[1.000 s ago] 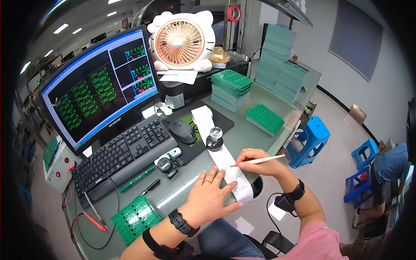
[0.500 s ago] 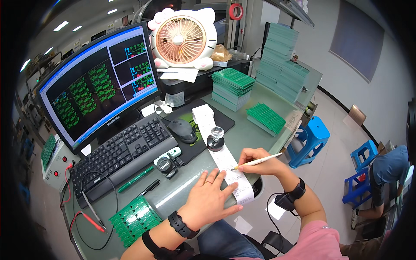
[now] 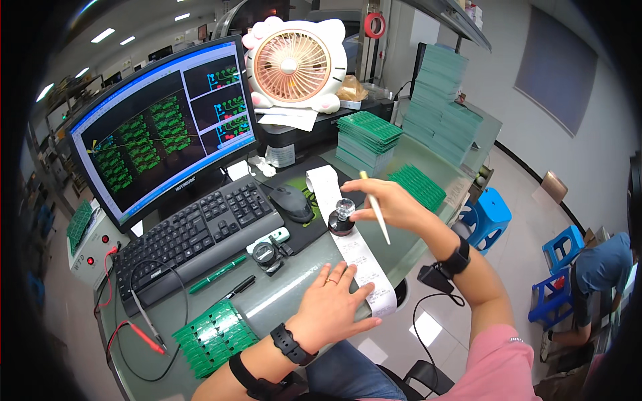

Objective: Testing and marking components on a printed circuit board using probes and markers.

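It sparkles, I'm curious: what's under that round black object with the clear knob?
A long white paper strip runs beneath the round black object; any marks directly under it are covered.

One held pen [image 3: 379,216], two lying pens [image 3: 217,275], one stamp [image 3: 341,226], one paper strip [image 3: 360,256], one keyboard [image 3: 200,237], one mouse [image 3: 292,203], three stools [image 3: 496,206]

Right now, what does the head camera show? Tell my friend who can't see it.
A person's right hand, holding a slim white pen, is at a round black object with a clear knob, while the left hand rests partly on a long white paper strip. Behind are a black-framed computer monitor and a white-and-pink cat-shaped fan.
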Motion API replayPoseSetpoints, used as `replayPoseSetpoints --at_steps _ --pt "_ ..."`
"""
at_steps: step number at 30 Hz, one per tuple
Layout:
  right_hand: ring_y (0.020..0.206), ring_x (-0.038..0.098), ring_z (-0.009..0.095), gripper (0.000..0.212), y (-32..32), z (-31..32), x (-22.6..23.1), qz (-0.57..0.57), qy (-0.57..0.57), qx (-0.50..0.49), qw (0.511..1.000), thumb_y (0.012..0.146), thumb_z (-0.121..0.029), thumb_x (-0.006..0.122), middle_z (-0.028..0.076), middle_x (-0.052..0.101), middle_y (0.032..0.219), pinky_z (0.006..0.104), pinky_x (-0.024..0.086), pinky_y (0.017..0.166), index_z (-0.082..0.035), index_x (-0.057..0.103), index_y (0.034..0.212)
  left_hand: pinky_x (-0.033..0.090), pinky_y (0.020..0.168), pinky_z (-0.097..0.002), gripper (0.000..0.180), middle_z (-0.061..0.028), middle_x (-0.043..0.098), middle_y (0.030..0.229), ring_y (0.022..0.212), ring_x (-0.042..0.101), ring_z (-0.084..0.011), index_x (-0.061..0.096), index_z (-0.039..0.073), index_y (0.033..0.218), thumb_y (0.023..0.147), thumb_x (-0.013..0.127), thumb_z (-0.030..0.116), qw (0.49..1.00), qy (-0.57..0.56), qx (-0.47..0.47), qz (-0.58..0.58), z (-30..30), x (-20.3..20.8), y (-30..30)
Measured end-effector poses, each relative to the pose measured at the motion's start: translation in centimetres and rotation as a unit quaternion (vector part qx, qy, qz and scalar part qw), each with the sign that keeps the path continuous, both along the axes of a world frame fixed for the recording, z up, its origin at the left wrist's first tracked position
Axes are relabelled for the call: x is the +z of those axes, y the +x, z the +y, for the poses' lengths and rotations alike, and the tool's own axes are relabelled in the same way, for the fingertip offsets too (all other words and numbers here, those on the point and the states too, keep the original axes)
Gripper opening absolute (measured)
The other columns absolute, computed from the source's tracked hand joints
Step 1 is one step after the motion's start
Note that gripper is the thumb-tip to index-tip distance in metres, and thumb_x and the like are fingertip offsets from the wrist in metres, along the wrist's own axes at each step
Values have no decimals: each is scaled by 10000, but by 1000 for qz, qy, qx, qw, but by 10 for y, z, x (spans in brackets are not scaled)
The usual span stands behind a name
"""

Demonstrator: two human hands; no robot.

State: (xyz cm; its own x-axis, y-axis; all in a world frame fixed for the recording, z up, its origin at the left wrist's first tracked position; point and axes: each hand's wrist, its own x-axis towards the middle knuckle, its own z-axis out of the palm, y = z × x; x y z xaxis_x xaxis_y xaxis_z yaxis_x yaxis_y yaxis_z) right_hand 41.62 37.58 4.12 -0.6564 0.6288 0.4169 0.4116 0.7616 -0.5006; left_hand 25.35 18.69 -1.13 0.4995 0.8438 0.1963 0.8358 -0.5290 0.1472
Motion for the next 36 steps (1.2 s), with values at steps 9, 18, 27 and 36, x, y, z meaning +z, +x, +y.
replayPoseSetpoints --at_steps 9,18,27,36 --pt "955 681 319 376 -56 62 9 -164 -15 67 984 754 -293 797 116 720 990 392 517 829 -96 694 1058 278 1136 -510 643 -256 475 1381 1325 426 -401 591 192 1305 866 506 654 1000 -12 3 -1 -1 -2 1" --pt "974 675 319 363 -100 124 0 -130 37 10 991 738 -281 800 118 719 1011 399 520 834 -100 701 1037 279 1135 -506 673 -266 471 1377 1334 409 -398 587 171 1315 864 498 663 1000 -24 -17 2 -22 1 5" --pt "901 698 296 338 -121 146 -11 -71 18 -20 997 740 -261 816 131 719 933 380 531 803 -79 709 1005 277 1135 -504 690 -273 467 1382 1330 414 -394 580 141 1323 865 508 652 999 -31 -19 9 -31 5 14" --pt "975 674 321 492 -89 125 -8 -57 46 -49 996 773 -419 786 145 705 1026 403 517 831 -84 650 1107 232 1125 -593 703 -248 465 1394 1343 403 -386 529 141 1370 873 508 637 1000 6 -24 -7 -27 -3 36"
